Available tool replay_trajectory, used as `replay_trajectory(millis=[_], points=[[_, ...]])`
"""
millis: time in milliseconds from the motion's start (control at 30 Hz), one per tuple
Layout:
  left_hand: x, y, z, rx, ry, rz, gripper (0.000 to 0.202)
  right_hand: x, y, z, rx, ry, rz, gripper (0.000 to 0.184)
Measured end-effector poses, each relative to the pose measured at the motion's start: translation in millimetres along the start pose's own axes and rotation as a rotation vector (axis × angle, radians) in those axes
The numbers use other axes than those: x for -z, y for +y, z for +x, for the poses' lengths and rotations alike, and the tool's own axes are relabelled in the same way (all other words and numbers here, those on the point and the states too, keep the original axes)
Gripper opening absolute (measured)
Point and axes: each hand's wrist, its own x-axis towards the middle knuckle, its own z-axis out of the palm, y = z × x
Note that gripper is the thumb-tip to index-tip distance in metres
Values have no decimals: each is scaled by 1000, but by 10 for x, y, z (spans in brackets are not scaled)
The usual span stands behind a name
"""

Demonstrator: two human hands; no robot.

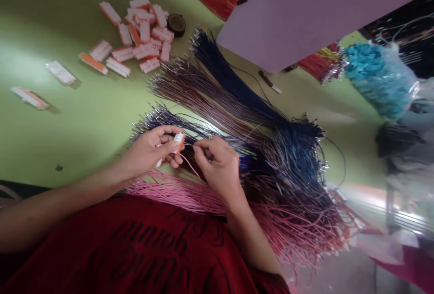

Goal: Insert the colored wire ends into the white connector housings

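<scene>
My left hand (158,147) is closed on a white and orange connector housing (179,142), held between thumb and fingers. From the housing a pink wire (192,166) runs down toward the right. Just to the right, my right hand (219,161) pinches a thin wire (190,145) whose end is at the orange side of the housing; whether it is inside cannot be made out. Under both hands lie bundles of cut wires with metal terminals: pink wires (179,194), brown wires (210,97) and dark blue wires (230,77).
A pile of connector housings (145,36) lies at the upper left beside a roll of tape (176,25). Beyond the wires are a small dark-handled tool (269,81), a purple sheet (305,14) and a bag of turquoise pieces (376,79). Everything lies on a green table (84,136).
</scene>
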Motion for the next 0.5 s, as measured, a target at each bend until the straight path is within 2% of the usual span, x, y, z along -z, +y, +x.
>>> replay_trajectory(millis=[233,500], points=[[36,5,2,8,-9,-37,54,14,-9,-4,32,3,-87,23],[32,-3,0,-7,-4,-53,52,-8,-4,33,57,-102,-158,24]])
